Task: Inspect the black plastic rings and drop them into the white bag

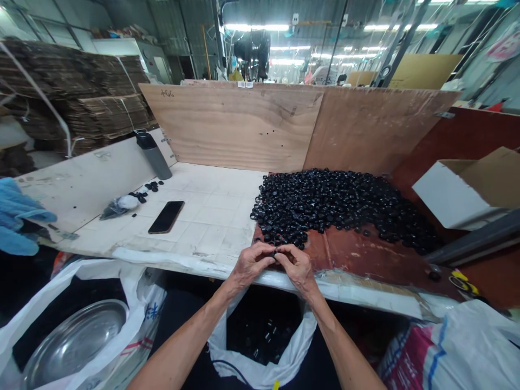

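My left hand [252, 264] and my right hand [297, 266] meet at the table's front edge, thumbs and fingertips pinched together. Between them is a small black part [275, 254], mostly covered by the fingers; it resembles the small black ring-shaped parts in the pile. That pile of black parts [325, 200] spreads just beyond my hands over the right half of the table. Below my hands a white sack [221, 346] stands with its mouth wide, and more black parts [260, 338] lie inside it.
On the table's left half lie a phone [166, 217], a grey bottle [155, 156] and a small plastic bag [119, 206]. A sack at lower left holds a metal bowl [81, 341]. Wooden boards [235, 127] wall the back. Yellow-handled scissors [463, 281] and a white box [453, 192] are at right.
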The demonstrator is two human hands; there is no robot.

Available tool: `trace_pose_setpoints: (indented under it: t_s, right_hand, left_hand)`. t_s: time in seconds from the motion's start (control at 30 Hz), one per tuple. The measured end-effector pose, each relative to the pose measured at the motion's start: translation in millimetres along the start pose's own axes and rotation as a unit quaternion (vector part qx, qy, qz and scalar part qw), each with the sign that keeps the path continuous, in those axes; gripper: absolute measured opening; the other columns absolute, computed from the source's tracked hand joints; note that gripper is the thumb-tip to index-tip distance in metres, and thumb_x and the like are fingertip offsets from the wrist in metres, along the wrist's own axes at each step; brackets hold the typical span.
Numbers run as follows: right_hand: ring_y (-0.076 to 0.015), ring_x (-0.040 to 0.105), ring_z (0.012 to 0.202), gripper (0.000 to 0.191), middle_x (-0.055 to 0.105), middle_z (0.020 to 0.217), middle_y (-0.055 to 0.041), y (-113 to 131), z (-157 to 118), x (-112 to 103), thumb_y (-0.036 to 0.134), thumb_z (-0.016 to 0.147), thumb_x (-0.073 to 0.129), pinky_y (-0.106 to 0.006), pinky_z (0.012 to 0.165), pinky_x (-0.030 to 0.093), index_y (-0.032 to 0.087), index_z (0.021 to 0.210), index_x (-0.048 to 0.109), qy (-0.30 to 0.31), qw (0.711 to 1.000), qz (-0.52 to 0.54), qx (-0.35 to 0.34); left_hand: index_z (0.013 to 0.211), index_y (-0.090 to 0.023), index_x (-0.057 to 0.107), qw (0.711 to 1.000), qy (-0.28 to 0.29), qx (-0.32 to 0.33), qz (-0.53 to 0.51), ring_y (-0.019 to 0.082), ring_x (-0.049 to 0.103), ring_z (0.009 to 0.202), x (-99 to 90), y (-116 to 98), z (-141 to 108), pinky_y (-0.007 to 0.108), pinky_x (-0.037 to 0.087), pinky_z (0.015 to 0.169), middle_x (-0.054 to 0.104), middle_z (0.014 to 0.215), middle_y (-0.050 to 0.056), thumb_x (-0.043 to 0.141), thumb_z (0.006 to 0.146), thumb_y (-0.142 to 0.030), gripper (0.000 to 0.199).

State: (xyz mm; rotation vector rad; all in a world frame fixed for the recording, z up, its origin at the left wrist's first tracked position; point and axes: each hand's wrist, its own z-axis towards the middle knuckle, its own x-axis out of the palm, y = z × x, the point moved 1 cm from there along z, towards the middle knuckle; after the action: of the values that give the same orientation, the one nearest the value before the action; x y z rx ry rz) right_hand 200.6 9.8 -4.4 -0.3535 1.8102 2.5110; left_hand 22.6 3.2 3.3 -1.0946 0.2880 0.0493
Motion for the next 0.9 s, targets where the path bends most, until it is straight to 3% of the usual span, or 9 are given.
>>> trace_pose_setpoints:
  t_s: [0.17, 0.3, 0.37, 0.47, 0.57, 0.77, 0.9]
  right_hand:
    - [-0.0201, 0.064, 0.1, 0.015, 0.068, 0.105, -0.0084, -3, 3, -6, 0.027, 0.085, 0.066, -0.032, 0.088, 0.053, 0.02, 0.096, 0.073, 0.009, 0.998, 0.009, -0.061]
    - [-0.0182, 0.066, 0.088, 0.029, 0.068, 0.098, -0.0068, -6, 2, -4, 0.028, 0.082, 0.069, -0.029, 0.075, 0.057, 0.021, 0.109, 0.067, -0.014, 0.999, 0.05, -0.006]
    - [-0.0169, 0.066, 0.079, 0.027, 0.069, 0.09, -0.005, -6, 2, -2, 0.03, 0.08, 0.071, -0.027, 0.07, 0.057, 0.021, 0.105, 0.067, -0.026, 0.998, 0.049, 0.012]
    - [-0.0183, 0.066, 0.084, 0.014, 0.069, 0.092, -0.0066, 1, 1, -2, 0.03, 0.083, 0.069, -0.03, 0.077, 0.055, 0.02, 0.093, 0.07, -0.003, 0.999, -0.022, -0.042]
    - [-0.0198, 0.065, 0.094, 0.015, 0.069, 0.1, -0.009, 9, 0, -4, 0.026, 0.087, 0.063, -0.032, 0.084, 0.053, 0.02, 0.097, 0.072, 0.006, 0.994, -0.058, -0.094]
    - [-0.0174, 0.065, 0.082, 0.015, 0.069, 0.091, -0.0068, 7, -2, -4, 0.025, 0.088, 0.061, -0.028, 0.074, 0.053, 0.019, 0.099, 0.069, -0.001, 0.997, -0.061, -0.054]
    - [-0.0191, 0.065, 0.088, 0.014, 0.069, 0.093, -0.0076, 14, 2, -3, 0.022, 0.088, 0.059, -0.032, 0.081, 0.052, 0.02, 0.092, 0.072, -0.003, 0.994, -0.073, -0.086]
  left_hand:
    - [0.108, -0.018, 0.071, 0.999, -0.011, -0.024, -0.023, 0.021, 0.065, 0.099, -0.3, 5, -1, 0.037, 0.053, 0.093, 0.069, 0.105, 0.009, 0.068, 0.085, -0.027, 0.025]
    - [0.108, -0.018, 0.071, 0.999, -0.006, -0.017, -0.031, 0.022, 0.065, 0.101, 0.7, 5, -1, 0.038, 0.052, 0.095, 0.069, 0.107, 0.009, 0.069, 0.084, -0.025, 0.026]
    - [0.109, -0.018, 0.072, 1.0, -0.007, -0.013, -0.027, 0.022, 0.065, 0.102, 0.8, 5, 0, 0.039, 0.052, 0.095, 0.07, 0.107, 0.01, 0.069, 0.084, -0.025, 0.027]
    - [0.108, -0.018, 0.072, 1.0, -0.008, -0.006, -0.013, 0.022, 0.065, 0.101, 0.2, 4, 0, 0.038, 0.052, 0.095, 0.07, 0.107, 0.01, 0.068, 0.085, -0.026, 0.025]
    - [0.108, -0.018, 0.072, 1.0, -0.006, -0.006, -0.007, 0.022, 0.065, 0.1, 0.0, 3, -1, 0.038, 0.052, 0.095, 0.07, 0.106, 0.01, 0.068, 0.085, -0.027, 0.025]
    - [0.108, -0.017, 0.069, 0.998, -0.012, -0.05, -0.038, 0.021, 0.067, 0.095, 2.3, 5, -4, 0.035, 0.055, 0.09, 0.07, 0.103, 0.009, 0.069, 0.083, -0.029, 0.028]
    - [0.099, -0.018, 0.072, 0.996, -0.014, -0.085, 0.012, 0.022, 0.066, 0.097, 0.4, -13, 1, 0.034, 0.054, 0.092, 0.072, 0.101, 0.008, 0.068, 0.081, -0.033, 0.024]
